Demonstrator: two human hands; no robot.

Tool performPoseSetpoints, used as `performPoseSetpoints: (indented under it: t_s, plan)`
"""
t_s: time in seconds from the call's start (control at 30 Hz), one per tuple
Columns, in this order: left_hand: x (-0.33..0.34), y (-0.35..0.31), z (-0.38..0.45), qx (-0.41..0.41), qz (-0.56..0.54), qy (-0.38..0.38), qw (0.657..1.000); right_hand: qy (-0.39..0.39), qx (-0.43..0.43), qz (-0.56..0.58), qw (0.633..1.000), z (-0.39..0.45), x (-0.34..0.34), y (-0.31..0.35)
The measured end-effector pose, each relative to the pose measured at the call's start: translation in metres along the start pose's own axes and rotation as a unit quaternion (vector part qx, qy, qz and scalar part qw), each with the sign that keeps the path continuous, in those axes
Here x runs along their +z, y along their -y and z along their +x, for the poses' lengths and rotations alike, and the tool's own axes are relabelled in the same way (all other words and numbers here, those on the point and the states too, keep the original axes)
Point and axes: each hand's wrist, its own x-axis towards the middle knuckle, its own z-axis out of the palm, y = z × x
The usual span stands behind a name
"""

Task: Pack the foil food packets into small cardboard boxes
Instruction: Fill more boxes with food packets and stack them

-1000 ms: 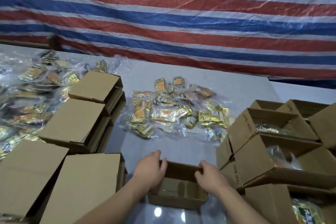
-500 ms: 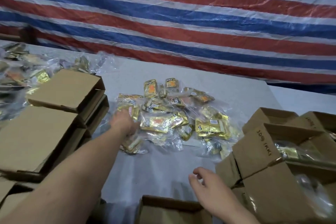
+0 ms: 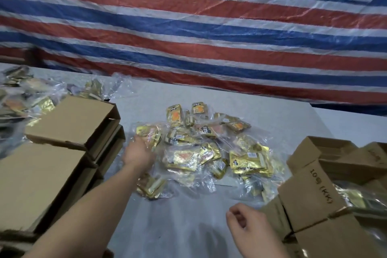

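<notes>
A heap of foil packets point(image 3: 201, 148) in clear plastic bags lies at the middle of the desk point(image 3: 272, 119), the packets pointing every which way, so the heap has no single long axis. The left hand point(image 3: 138, 153) reaches onto the heap's left edge, touching a bag of packets point(image 3: 148, 134); its fingers are hidden behind its back, so I cannot tell whether it grips. The right hand point(image 3: 249, 226) hovers near the desk's front, well short of the heap, fingers loosely curled and holding nothing. Closed boxes point(image 3: 71, 123) are stacked at left; open boxes point(image 3: 314, 192) at right hold packets.
</notes>
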Motion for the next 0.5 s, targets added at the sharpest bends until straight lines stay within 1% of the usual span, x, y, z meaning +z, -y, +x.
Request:
performPoseSetpoints:
  t_s: [0.07, 0.13, 0.17, 0.2, 0.23, 0.3, 0.33, 0.4, 0.43, 0.47, 0.5]
  plan:
    - [-0.031, -0.014, -0.026, 0.043, -0.041, -0.018, 0.998, 0.0, -0.011, 0.058, 0.998, 0.002, -0.006, 0.018]
    - [-0.062, -0.029, -0.066, 0.105, -0.092, -0.031, 0.99, 0.01, -0.014, 0.174, 0.985, 0.002, -0.014, 0.044]
    - [-0.075, -0.036, -0.09, 0.141, -0.118, -0.031, 0.982, 0.027, -0.005, 0.247, 0.969, 0.0, -0.019, 0.058]
    - [-0.086, -0.043, -0.116, 0.178, -0.149, -0.025, 0.972, 0.053, 0.005, 0.319, 0.946, -0.002, -0.025, 0.072]
    - [-0.098, -0.048, -0.144, 0.212, -0.186, -0.013, 0.959, 0.089, 0.012, 0.39, 0.916, -0.005, -0.03, 0.085]
    - [-0.118, -0.058, -0.199, 0.261, -0.261, 0.036, 0.929, 0.155, 0.022, 0.509, 0.846, -0.014, -0.041, 0.106]
    - [-0.125, -0.063, -0.222, 0.278, -0.29, 0.059, 0.914, 0.179, 0.021, 0.557, 0.81, -0.019, -0.047, 0.113]
    - [-0.134, -0.071, -0.26, 0.302, -0.318, 0.096, 0.893, 0.201, 0.032, 0.639, 0.742, -0.032, -0.059, 0.118]
    - [-0.137, -0.074, -0.274, 0.308, -0.326, 0.111, 0.887, 0.203, 0.035, 0.662, 0.721, -0.04, -0.063, 0.118]
    - [-0.136, -0.076, -0.285, 0.31, -0.336, 0.126, 0.88, 0.2, 0.032, 0.673, 0.711, -0.047, -0.065, 0.115]
    - [-0.136, -0.077, -0.295, 0.313, -0.341, 0.136, 0.876, 0.192, 0.027, 0.676, 0.711, -0.054, -0.066, 0.111]
